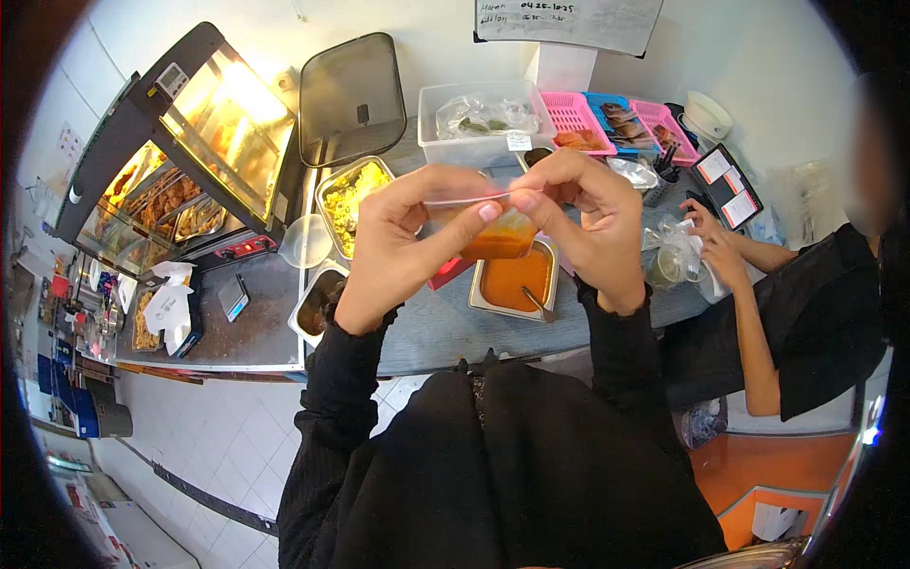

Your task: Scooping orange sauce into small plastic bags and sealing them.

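Observation:
A small clear plastic zip bag (498, 240) with orange sauce in its lower part hangs between my hands. My left hand (419, 235) pinches its top edge, thumb and forefinger near the middle of the seal. Close beside it, my right hand (586, 220) grips the same edge between thumb and fingers. Below the bag, a steel pan of orange sauce (513, 283) stands on the grey counter with a metal spoon (537, 302) in it. A red object (449, 273) lies partly hidden behind my left hand.
Left are a pan of yellow food (352, 195), a pan of dark food (321, 302) and a heated display cabinet (192, 149). A clear tub (483, 146) and pink and blue baskets (579, 124) line the back. At right, a co-worker's hands (714, 245) handle clear plastic.

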`<state>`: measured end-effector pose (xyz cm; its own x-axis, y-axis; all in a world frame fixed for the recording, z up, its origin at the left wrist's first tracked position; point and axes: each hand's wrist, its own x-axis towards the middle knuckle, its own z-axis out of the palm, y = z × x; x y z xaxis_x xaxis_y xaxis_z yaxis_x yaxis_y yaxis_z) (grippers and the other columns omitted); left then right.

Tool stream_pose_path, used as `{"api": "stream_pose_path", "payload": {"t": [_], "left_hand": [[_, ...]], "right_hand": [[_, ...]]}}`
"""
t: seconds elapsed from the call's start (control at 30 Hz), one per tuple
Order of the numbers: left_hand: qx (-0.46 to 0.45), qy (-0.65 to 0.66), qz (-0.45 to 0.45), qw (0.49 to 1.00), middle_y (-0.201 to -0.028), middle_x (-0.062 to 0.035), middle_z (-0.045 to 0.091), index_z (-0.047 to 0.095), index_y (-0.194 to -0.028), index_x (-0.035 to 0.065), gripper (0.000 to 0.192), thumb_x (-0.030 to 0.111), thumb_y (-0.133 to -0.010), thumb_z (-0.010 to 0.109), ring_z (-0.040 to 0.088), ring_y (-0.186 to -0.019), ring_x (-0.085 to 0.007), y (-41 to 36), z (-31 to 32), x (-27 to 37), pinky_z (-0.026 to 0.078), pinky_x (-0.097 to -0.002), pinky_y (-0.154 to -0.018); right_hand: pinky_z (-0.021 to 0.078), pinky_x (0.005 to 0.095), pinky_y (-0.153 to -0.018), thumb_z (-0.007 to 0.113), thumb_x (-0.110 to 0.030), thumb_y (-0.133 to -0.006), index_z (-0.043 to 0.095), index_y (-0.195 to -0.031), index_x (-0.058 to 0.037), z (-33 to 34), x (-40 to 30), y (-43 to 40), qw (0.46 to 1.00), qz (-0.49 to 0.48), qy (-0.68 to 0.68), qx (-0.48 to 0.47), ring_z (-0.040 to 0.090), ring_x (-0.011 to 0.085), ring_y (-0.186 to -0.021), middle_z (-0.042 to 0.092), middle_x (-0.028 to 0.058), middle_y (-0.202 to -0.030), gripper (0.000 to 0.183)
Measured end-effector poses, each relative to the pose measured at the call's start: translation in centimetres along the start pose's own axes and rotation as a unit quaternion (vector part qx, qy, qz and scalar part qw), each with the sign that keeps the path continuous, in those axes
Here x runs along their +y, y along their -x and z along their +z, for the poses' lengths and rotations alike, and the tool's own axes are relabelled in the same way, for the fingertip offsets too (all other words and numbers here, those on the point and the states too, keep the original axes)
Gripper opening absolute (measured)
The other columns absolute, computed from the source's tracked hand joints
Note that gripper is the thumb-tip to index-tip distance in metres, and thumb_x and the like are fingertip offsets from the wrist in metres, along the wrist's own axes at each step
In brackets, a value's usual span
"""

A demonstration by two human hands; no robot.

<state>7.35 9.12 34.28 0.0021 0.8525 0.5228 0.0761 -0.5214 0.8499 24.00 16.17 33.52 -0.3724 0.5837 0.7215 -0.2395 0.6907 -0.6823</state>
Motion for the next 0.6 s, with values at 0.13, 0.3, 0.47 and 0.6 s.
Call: {"api": "stream_pose_path", "payload": {"t": [0.13, 0.3, 0.47, 0.6], "left_hand": [[0.018, -0.037, 0.024, 0.999, -0.087, -0.0057, 0.064, 0.062, -0.088, -0.0014, 0.010, 0.001, -0.079, 0.063, 0.060, -0.085, -0.0105, 0.0, 0.0, -0.3, 0.047, -0.0251, -0.078], [0.031, -0.100, 0.043, 0.993, -0.078, -0.0039, 0.061, 0.060, -0.078, 0.0007, 0.007, 0.000, -0.072, 0.064, 0.057, -0.075, -0.0084, 0.0, -0.4, -1.1, 0.045, -0.0226, -0.070], [0.038, -0.079, 0.026, 0.996, -0.077, -0.0036, 0.060, 0.060, -0.078, 0.0008, 0.006, 0.001, -0.072, 0.064, 0.056, -0.073, -0.0080, 0.3, -0.8, -1.7, 0.044, -0.0224, -0.069], [0.036, -0.022, -0.003, 0.999, -0.078, -0.0038, 0.060, 0.060, -0.079, -0.0007, 0.006, 0.001, -0.074, 0.063, 0.057, -0.077, -0.0087, 0.5, -1.0, -2.1, 0.046, -0.0237, -0.072]], "right_hand": [[0.0412, 0.0193, -0.051, 0.067, -0.005, -0.076, 0.063, -0.080, -0.0019, 0.4, -0.3, 0.0, 0.998, -0.021, 0.056, -0.009, 0.054, 0.0054, -0.059, 0.063, 0.0031, -0.076, 0.007], [0.0401, 0.0195, -0.048, 0.067, -0.005, -0.075, 0.063, -0.080, -0.0030, 0.9, -0.3, 0.2, 0.995, -0.036, 0.088, -0.014, 0.054, 0.0070, -0.059, 0.063, 0.0026, -0.075, 0.006], [0.0396, 0.0197, -0.047, 0.067, -0.005, -0.075, 0.063, -0.079, -0.0032, 1.0, -0.1, 0.2, 0.992, -0.052, 0.113, -0.015, 0.054, 0.0079, -0.058, 0.063, 0.0026, -0.075, 0.006], [0.0396, 0.0204, -0.048, 0.067, -0.006, -0.075, 0.063, -0.078, -0.0030, 0.6, 0.0, 0.4, 0.988, -0.061, 0.138, -0.014, 0.054, 0.0086, -0.057, 0.062, 0.0029, -0.073, 0.007]]}}
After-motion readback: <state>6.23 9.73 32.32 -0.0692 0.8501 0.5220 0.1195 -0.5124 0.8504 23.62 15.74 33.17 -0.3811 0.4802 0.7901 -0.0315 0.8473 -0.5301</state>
